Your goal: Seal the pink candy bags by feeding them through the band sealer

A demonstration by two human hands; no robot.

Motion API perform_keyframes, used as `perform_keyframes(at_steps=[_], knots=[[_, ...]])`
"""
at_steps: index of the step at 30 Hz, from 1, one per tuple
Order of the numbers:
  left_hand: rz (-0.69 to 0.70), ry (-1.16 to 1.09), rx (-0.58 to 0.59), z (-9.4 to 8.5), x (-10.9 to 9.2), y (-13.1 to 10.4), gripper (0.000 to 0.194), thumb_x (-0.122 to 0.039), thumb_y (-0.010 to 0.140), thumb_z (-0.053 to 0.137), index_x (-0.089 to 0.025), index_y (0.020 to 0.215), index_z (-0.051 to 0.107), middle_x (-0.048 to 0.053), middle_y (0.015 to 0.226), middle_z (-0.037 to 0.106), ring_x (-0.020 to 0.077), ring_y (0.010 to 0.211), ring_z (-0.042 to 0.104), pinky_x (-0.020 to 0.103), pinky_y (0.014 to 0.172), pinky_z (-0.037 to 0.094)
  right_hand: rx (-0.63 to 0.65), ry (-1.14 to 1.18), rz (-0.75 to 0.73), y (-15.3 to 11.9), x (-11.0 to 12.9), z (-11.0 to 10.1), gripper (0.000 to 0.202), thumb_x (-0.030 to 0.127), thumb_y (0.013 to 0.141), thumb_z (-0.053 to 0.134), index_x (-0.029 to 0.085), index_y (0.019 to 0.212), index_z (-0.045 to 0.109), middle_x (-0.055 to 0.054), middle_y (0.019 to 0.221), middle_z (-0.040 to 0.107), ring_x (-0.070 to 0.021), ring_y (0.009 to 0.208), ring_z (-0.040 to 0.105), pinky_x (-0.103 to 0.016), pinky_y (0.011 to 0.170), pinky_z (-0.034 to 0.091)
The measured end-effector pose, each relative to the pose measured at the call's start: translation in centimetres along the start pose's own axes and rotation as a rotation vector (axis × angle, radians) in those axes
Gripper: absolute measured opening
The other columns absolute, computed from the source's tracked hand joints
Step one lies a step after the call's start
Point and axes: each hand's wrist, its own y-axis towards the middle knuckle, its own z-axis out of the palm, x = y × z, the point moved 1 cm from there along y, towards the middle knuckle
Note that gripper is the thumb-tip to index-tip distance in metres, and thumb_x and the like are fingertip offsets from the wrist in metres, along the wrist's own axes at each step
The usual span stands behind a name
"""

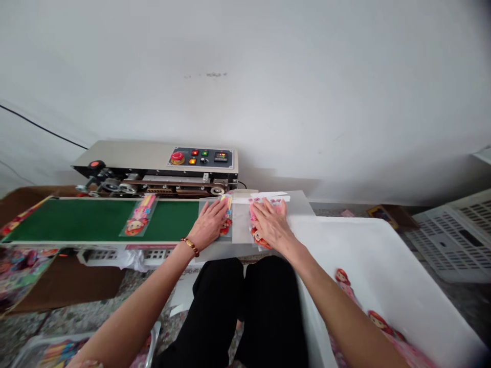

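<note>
My left hand [209, 223] lies flat, fingers stretched, over a clear plastic packet [226, 228] at the right end of the green conveyor belt [95, 219]. Inside that packet a red-haired doll figure and something yellow show past my fingers. To its right, my right hand [271, 225] rests flat with fingers spread on another packet [258, 236], which has a red-haired figure and pink print; my palm hides much of it. This one sits on a pale flat plate [299, 204] beside the belt. Farther left, a third packet [138, 217] lies on the belt.
Behind the belt stands a band sealing machine [130, 156] with a red stop button [177, 158] and lit switches. A white bin [345, 232] with several red-haired figures [342, 277] is at right, near a white crate [456, 235]. A cardboard box [76, 278] and plastic tray [153, 332] are lower left.
</note>
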Motion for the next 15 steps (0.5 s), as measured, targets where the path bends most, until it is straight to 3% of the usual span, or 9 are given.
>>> perform_keyframes(at_steps=[4, 8, 10, 12, 15], knots=[[-0.074, 0.012, -0.016, -1.1, 3.6, -2.3, 0.047, -0.031, 0.103, 0.033, -0.021, 0.144, 0.054, 0.012, 0.154, 0.05, 0.0275, 0.146, 0.043, 0.055, 0.123, 0.028, 0.021, -0.005, -0.024, 0.1, 0.4, 0.5, 0.044, 0.026, 0.104, 0.041, 0.021, 0.146, 0.051, -0.012, 0.149, 0.055, -0.0356, 0.147, 0.031, -0.076, 0.117, -0.005], [-0.223, 0.09, -0.107, -2.7, 5.6, -3.5, 0.043, -0.028, 0.1, 0.036, -0.024, 0.134, 0.062, 0.013, 0.147, 0.057, 0.0343, 0.14, 0.049, 0.07, 0.121, 0.017, -0.034, 0.043, -0.032, 2.5, 2.9, 1.4, 0.042, 0.031, 0.105, 0.044, 0.021, 0.145, 0.053, -0.01, 0.146, 0.057, -0.0337, 0.145, 0.035, -0.074, 0.119, -0.005], [-0.212, 0.083, -0.133, -2.9, 4.4, -3.0, 0.042, -0.026, 0.1, 0.035, -0.021, 0.13, 0.064, 0.014, 0.142, 0.061, 0.033, 0.137, 0.052, 0.069, 0.122, 0.018, -0.051, 0.084, -0.013, 3.6, 4.1, 1.8, 0.042, 0.032, 0.106, 0.043, 0.021, 0.145, 0.052, -0.011, 0.148, 0.055, -0.0345, 0.143, 0.037, -0.076, 0.118, -0.002], [-0.092, 0.027, -0.105, -2.5, 1.8, -1.9, 0.043, -0.025, 0.101, 0.033, -0.019, 0.133, 0.061, 0.013, 0.142, 0.062, 0.0276, 0.138, 0.052, 0.059, 0.124, 0.024, -0.052, 0.116, 0.007, 4.1, 4.6, 1.9, 0.043, 0.029, 0.107, 0.038, 0.021, 0.146, 0.051, -0.01, 0.151, 0.053, -0.035, 0.142, 0.039, -0.078, 0.117, 0.001], [0.041, -0.029, -0.046, -1.1, -2.2, 0.1, 0.046, -0.026, 0.101, 0.037, -0.017, 0.144, 0.052, 0.013, 0.151, 0.053, 0.0254, 0.145, 0.044, 0.053, 0.125, 0.027, -0.043, 0.1, 0.035, 3.2, 3.7, 1.3, 0.046, 0.019, 0.105, 0.031, 0.02, 0.147, 0.051, -0.011, 0.153, 0.051, -0.0349, 0.143, 0.038, -0.077, 0.117, 0.001]])
